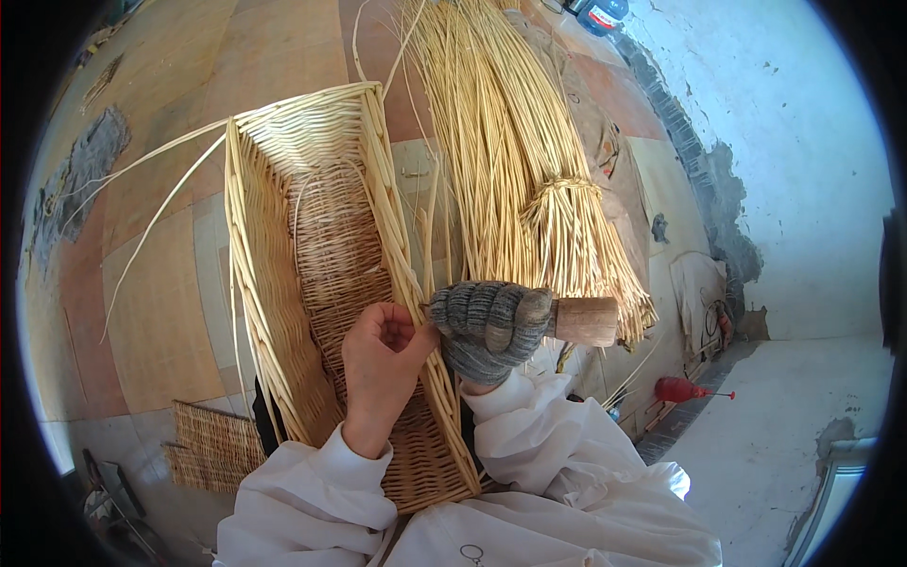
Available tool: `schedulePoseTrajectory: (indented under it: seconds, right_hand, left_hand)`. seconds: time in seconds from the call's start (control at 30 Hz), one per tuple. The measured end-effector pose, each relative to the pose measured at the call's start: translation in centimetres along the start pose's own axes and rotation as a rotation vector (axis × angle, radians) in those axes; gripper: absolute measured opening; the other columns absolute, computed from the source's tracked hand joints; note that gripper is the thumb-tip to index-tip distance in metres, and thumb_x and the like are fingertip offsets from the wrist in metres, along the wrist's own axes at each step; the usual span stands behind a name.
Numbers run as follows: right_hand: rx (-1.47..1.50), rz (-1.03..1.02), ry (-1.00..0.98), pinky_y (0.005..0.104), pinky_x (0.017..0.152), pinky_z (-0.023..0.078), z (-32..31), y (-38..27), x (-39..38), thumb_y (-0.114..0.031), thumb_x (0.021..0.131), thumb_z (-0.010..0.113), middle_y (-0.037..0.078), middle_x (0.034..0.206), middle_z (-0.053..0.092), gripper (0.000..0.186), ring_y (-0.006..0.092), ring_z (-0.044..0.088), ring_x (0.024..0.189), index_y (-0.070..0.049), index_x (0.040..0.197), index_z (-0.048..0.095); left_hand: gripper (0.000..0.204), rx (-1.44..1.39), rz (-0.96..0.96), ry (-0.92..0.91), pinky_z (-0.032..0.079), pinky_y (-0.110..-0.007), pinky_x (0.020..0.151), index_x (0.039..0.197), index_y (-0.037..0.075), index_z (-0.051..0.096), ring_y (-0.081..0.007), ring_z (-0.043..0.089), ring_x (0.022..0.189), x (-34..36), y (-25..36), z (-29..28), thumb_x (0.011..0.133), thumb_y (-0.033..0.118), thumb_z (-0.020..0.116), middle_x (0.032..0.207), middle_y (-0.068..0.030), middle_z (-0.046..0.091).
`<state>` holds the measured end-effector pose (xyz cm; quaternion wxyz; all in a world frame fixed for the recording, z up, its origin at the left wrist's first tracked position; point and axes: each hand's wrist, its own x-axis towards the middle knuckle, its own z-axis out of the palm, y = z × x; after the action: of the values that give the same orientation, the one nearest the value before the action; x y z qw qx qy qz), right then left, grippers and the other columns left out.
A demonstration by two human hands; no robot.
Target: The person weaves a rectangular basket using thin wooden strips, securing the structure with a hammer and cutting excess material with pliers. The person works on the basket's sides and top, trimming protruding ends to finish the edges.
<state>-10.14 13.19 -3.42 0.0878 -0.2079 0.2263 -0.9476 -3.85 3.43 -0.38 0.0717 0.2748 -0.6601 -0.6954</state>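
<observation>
A long rectangular wicker basket (342, 222) lies lengthwise before me, its woven inside showing and loose willow ends sticking out from its rim. My left hand (383, 354), bare, is closed at the basket's right rim, thumb and curled fingers pressed against it. Just beside it, my right hand (491, 326), in a grey knitted glove, grips a tool with a thick wooden handle (586, 321). The handle's butt points right; the tool's working end is hidden by the glove and rim, so its kind does not show.
A large tied bundle of willow rods (529, 142) lies on the tiled floor beyond the basket's right side. A woven wicker panel (215, 446) lies at lower left. A red bulb-shaped container with a thin spout (678, 389) is near the right wall. A blue water bottle (602, 14) is far back.
</observation>
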Motion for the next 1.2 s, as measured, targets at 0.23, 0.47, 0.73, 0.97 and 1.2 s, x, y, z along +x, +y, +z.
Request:
schedulePoseTrajectory:
  seconds: [0.23, 0.47, 0.73, 0.97, 1.2]
  right_hand:
    - [0.075, 0.03, 0.021, 0.0412, 0.068, 0.043, 0.7, -0.2, 0.3, -0.039, 0.09, 0.049, 0.004, 0.061, 0.051, 0.038, 0.0233, 0.047, 0.061, -0.011, 0.064, 0.048]
    - [0.073, 0.036, -0.032, 0.0422, 0.071, 0.043, 0.1, 0.0, 0.0, -0.038, 0.09, 0.048, 0.004, 0.062, 0.049, 0.04, 0.0232, 0.047, 0.062, -0.011, 0.062, 0.045]
    - [-0.209, 0.082, 0.069, 0.0369, 0.074, 0.046, 0.5, -0.2, -1.1, -0.043, 0.091, 0.047, 0.008, 0.078, 0.06, 0.042, 0.0227, 0.056, 0.072, -0.004, 0.078, 0.057]
    - [-0.163, 0.031, 0.183, 0.0322, 0.068, 0.049, 0.4, 1.0, -1.3, -0.04, 0.092, 0.048, 0.008, 0.08, 0.062, 0.039, 0.0209, 0.059, 0.071, -0.002, 0.085, 0.057]
    - [-0.198, 0.114, 0.376, 0.0277, 0.042, 0.033, 3.9, 1.7, 1.7, -0.032, 0.093, 0.051, 0.0, 0.049, 0.036, 0.038, 0.0144, 0.04, 0.043, -0.012, 0.062, 0.04]
  left_hand:
    - [0.02, -0.011, -0.028, -0.002, 0.046, -0.021, 0.058, 0.082, -0.002, 0.056, -0.0073, 0.053, 0.062, -0.1, 0.1, 0.1, 0.072, 0.005, 0.072, 0.07, -0.0024, 0.059]
    - [0.02, -0.02, -0.022, 0.003, 0.045, -0.021, 0.058, 0.083, -0.002, 0.057, -0.0074, 0.053, 0.062, -0.1, -0.3, 0.1, 0.071, 0.005, 0.072, 0.07, -0.0022, 0.058]
    - [0.018, -0.024, -0.023, 0.042, 0.046, -0.021, 0.058, 0.083, -0.002, 0.057, -0.0078, 0.053, 0.062, 0.0, -0.2, 0.1, 0.07, 0.002, 0.07, 0.07, -0.0014, 0.057]
    - [0.018, -0.031, -0.057, 0.059, 0.045, -0.021, 0.058, 0.082, -0.002, 0.057, -0.0077, 0.052, 0.063, 0.2, -0.1, 0.4, 0.07, 0.002, 0.07, 0.071, -0.0012, 0.057]
    - [0.018, 0.152, 0.057, 0.107, 0.046, -0.025, 0.059, 0.082, -0.003, 0.056, -0.0113, 0.054, 0.064, -0.4, 0.7, -0.1, 0.071, 0.003, 0.069, 0.072, -0.0044, 0.058]
